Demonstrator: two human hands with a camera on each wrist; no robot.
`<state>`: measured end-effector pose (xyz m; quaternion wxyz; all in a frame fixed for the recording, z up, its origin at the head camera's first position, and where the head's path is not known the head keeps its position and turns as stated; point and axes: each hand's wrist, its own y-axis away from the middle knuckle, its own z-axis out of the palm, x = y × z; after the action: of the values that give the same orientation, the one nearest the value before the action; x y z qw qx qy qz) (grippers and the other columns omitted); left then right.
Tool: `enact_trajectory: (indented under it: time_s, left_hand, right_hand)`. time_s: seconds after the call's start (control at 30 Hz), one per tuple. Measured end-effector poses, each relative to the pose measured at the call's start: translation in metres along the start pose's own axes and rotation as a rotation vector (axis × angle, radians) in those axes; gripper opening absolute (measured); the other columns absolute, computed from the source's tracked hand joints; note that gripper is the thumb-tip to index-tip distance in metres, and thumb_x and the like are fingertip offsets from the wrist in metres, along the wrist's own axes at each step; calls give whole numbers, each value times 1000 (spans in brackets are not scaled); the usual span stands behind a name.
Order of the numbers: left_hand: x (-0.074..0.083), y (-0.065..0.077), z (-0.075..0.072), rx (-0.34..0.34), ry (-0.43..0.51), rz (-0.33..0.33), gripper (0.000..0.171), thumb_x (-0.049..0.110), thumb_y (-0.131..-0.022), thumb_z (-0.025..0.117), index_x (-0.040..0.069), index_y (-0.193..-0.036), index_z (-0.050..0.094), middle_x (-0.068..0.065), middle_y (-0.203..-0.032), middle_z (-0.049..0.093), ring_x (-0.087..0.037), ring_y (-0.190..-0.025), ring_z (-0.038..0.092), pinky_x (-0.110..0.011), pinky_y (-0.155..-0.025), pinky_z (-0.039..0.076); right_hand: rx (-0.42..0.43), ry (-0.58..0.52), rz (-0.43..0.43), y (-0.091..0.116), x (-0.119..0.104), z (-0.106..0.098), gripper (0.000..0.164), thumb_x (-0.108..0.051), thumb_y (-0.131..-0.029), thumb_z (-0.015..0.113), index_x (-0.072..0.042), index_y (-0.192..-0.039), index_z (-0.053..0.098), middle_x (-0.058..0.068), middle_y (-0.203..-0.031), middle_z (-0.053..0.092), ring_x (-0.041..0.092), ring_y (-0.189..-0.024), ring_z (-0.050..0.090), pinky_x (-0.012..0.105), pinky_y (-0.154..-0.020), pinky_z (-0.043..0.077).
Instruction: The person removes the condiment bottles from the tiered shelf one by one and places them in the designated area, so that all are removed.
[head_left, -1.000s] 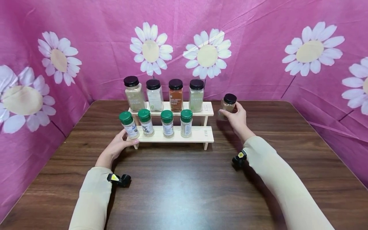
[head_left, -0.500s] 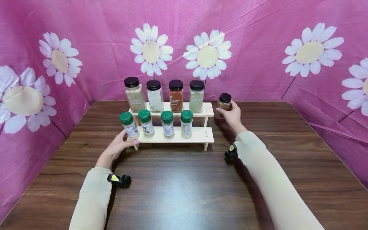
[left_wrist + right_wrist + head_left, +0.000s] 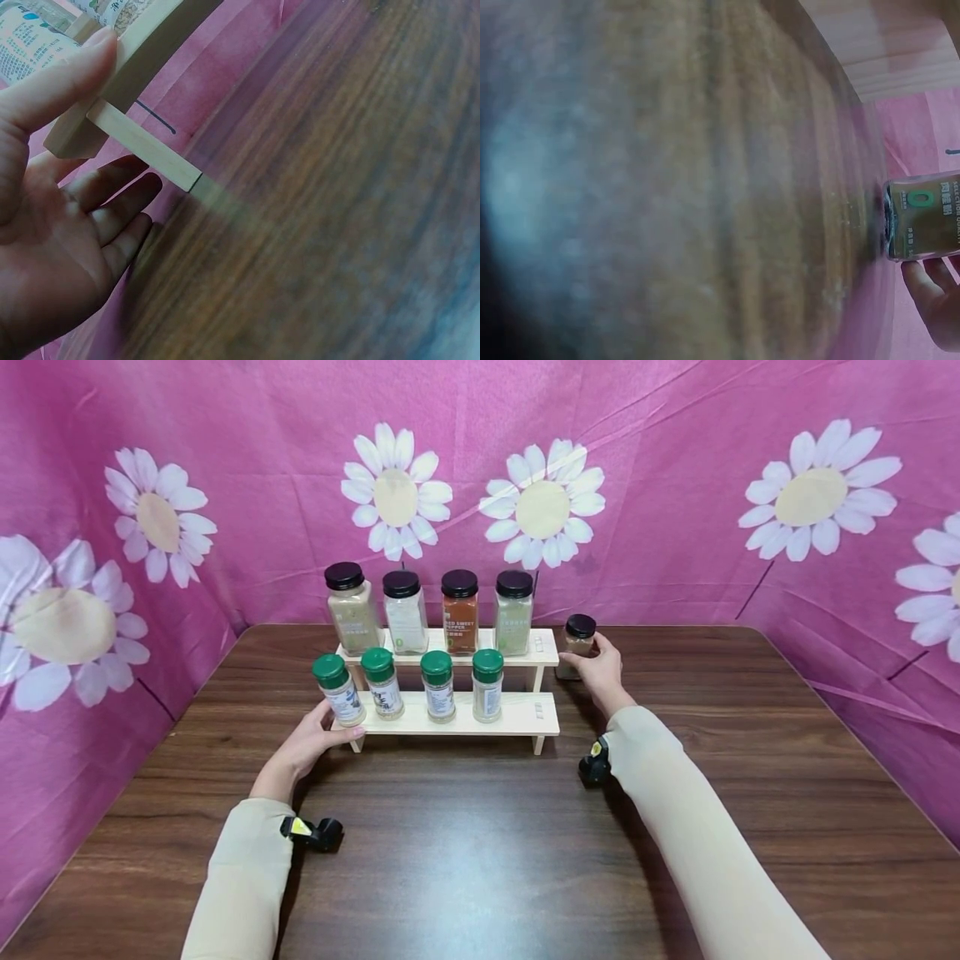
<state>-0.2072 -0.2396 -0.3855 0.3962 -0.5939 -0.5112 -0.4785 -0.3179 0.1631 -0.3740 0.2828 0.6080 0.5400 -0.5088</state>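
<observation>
My left hand point(image 3: 306, 742) holds the left end of a pale wooden two-step spice rack point(image 3: 517, 717). Its thumb lies on top of the lower shelf in the left wrist view, with the other fingers curled loosely below, near a rack leg point(image 3: 150, 150). On the right, my right hand point(image 3: 603, 675) grips a spice jar point(image 3: 579, 647) with a black lid and brown contents, upright beside the rack's right end. In the right wrist view the label of this spice jar point(image 3: 926, 217) shows, its base right at the wooden tabletop.
Several green-capped shakers point(image 3: 438, 687) line the lower shelf. Black-lidded jars, including a red sweet pepper jar point(image 3: 460, 614), stand on the upper shelf. Behind the dark wooden table point(image 3: 450, 843) hangs a pink cloth point(image 3: 660, 552) with daisies.
My right hand has brought the brown spice jar leftward, closer to the rack, and then lowered it toward the table. My left hand stays on the rack's end.
</observation>
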Motion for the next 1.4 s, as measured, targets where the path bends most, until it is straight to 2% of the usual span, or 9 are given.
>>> enact_trajectory:
  time_s: [0.27,0.73,0.97,1.23,1.4]
  left_hand:
    - [0,1,0,2,0,2,66,7,-76,64,-4,-129,26,-25,-124,35,-29,-110,30,-41,-95,18]
    - [1,2,1,0,11,1,66,7,-77,63,-3,-130,26,-23,-126,33,-28,-112,28,-41,-96,18]
    - [0,2,1,2,6,14,65,6,-76,63,-3,-129,26,-24,-125,34,-29,-114,28,-42,-96,17]
    - [1,3,1,1,3,8,66,7,-77,63,-1,-131,26,-22,-126,33,-28,-114,27,-42,-96,17]
    - [1,2,1,3,2,5,65,7,-77,63,-1,-130,26,-22,-125,34,-28,-111,30,-41,-94,20]
  right_hand:
    - [2,5,19,3,1,1,49,-5,-66,72,-2,-111,53,16,-104,54,24,-96,47,32,-84,35]
    - [-15,94,24,4,3,1,55,-10,-69,71,-1,-116,45,17,-109,52,26,-100,45,35,-87,33]
    - [-45,99,50,5,0,0,63,-11,-70,70,-1,-122,36,17,-114,48,26,-102,43,34,-88,32]
    - [-86,60,-14,8,-6,-11,69,-12,-69,71,2,-124,31,19,-114,44,29,-103,40,35,-88,32]
    - [-112,109,-69,13,-9,-20,74,-17,-68,72,1,-126,30,20,-118,42,30,-109,37,36,-92,29]
